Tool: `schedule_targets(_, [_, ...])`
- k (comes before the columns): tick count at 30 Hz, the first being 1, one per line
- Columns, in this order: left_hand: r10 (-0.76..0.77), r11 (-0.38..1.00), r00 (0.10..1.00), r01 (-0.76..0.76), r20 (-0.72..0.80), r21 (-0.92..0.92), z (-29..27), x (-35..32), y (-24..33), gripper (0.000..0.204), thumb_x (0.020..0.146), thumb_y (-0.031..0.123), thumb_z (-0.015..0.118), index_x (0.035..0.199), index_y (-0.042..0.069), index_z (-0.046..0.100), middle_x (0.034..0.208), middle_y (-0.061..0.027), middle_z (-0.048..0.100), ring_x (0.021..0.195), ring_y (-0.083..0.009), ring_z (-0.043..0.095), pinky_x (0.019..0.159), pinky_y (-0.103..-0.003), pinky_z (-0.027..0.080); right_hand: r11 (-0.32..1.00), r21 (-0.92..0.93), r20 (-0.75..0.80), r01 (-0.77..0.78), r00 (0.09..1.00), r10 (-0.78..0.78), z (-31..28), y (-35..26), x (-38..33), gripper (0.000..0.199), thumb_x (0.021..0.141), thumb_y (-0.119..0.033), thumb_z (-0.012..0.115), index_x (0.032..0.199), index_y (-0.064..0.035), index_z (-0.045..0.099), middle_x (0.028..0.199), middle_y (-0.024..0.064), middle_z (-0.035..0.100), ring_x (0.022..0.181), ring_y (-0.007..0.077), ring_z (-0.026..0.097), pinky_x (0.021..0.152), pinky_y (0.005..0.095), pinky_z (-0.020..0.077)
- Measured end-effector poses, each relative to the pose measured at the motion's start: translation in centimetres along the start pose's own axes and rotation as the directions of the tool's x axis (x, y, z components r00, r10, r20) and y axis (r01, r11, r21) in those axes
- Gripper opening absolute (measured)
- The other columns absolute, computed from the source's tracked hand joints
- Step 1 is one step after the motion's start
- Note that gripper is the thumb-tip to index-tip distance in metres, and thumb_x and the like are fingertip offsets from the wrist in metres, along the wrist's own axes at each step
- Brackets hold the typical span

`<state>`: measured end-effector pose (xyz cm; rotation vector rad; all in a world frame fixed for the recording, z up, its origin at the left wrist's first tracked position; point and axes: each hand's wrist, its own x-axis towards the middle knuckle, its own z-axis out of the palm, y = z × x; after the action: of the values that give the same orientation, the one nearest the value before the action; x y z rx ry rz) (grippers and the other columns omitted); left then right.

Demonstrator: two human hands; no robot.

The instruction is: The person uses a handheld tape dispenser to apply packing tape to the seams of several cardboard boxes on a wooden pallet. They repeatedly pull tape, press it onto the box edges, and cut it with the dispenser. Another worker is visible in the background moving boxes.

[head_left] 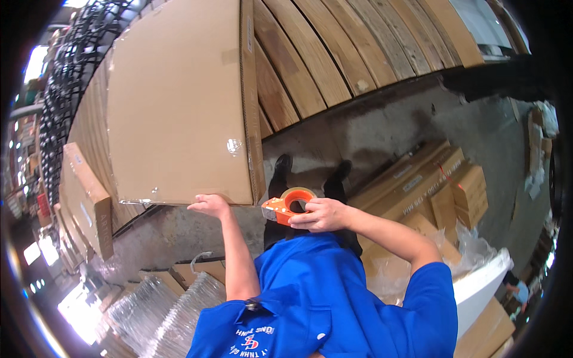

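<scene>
A large closed cardboard box lies flat on a wooden slatted surface, with strips of clear tape along its near edge and right side. At that near edge is my left hand, fingers stretched out and holding nothing; whether it touches the cardboard I cannot tell. My right hand grips an orange tape dispenser with a roll of tape in it, held in front of my body just right of the box's near corner.
Wooden slats extend right of the box. A narrow carton stands at the left, near black netting. Long cardboard cartons lie on the floor at right, beside clear plastic and a white container. Plastic-wrapped bundles sit lower left.
</scene>
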<state>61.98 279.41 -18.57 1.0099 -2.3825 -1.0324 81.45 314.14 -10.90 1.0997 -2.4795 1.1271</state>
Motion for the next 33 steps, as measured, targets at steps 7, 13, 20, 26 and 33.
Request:
schedule_targets(7, [-0.092, 0.964, 0.995, 0.080, -0.034, -0.255, -0.5, -2.4, 2.7, 0.077, 0.115, 0.023, 0.034, 0.162, -0.017, -0.011, 0.174, -0.0376, -0.001, 0.163, -0.0441, 0.016, 0.136, -0.043, 0.015, 0.984, -0.175, 0.187, -0.009, 0.981, 0.042, -12.4, 2.5, -11.9, 0.064, 0.064, -0.022, 0.086, 0.127, -0.0250, 0.078, 0.137, -0.0177, 0.066, 0.082, 0.0146, 0.057, 0.084, 0.0314, 0.0575])
schedule_targets(13, [-0.008, 0.993, 0.992, -0.008, -0.130, -0.117, 0.1, -3.1, 2.4, 0.076, 0.113, 0.020, 0.039, 0.164, -0.016, -0.004, 0.173, -0.0385, 0.006, 0.163, -0.0462, 0.016, 0.136, -0.044, 0.013, 0.799, -0.590, 0.244, -0.122, 0.916, 0.320, -32.0, 1.8, -25.4, 0.050, 0.069, -0.012, 0.084, 0.118, -0.0187, 0.080, 0.124, -0.0083, 0.071, 0.089, 0.0204, 0.065, 0.080, 0.0399, 0.0582])
schedule_targets(20, [0.062, 0.988, 0.985, -0.084, -0.163, -0.131, 1.0, -2.8, 1.8, 0.074, 0.112, 0.018, 0.041, 0.164, -0.017, 0.001, 0.173, -0.0394, 0.006, 0.164, -0.0465, 0.010, 0.136, -0.047, 0.011, 0.538, -0.831, 0.207, -0.145, 0.816, 0.540, -47.8, -1.3, -27.6, 0.044, 0.075, -0.005, 0.080, 0.119, -0.0101, 0.078, 0.126, -0.0009, 0.069, 0.095, 0.0270, 0.063, 0.088, 0.0413, 0.0573])
schedule_targets(26, [0.107, 0.976, 0.980, -0.135, -0.165, -0.168, -0.1, -0.2, 0.1, 0.075, 0.113, 0.019, 0.042, 0.165, -0.016, 0.001, 0.174, -0.0376, 0.007, 0.164, -0.0455, 0.011, 0.135, -0.047, 0.013, 0.521, -0.853, 0.259, -0.029, 0.843, 0.472, -48.6, 2.9, -18.0, 0.042, 0.075, -0.006, 0.078, 0.116, -0.0095, 0.080, 0.124, -0.0010, 0.070, 0.100, 0.0272, 0.063, 0.087, 0.0417, 0.0563])
schedule_targets(33, [0.153, 0.957, 0.984, -0.171, -0.092, -0.236, -2.0, 6.7, -1.3, 0.072, 0.113, 0.015, 0.042, 0.168, -0.010, 0.004, 0.176, -0.0331, 0.010, 0.165, -0.0418, 0.013, 0.134, -0.043, 0.017, 0.592, -0.799, 0.392, 0.103, 0.837, 0.383, -46.9, 10.4, -7.8, 0.053, 0.070, -0.007, 0.079, 0.123, -0.0104, 0.078, 0.129, -0.0012, 0.069, 0.107, 0.0278, 0.062, 0.098, 0.0436, 0.0558])
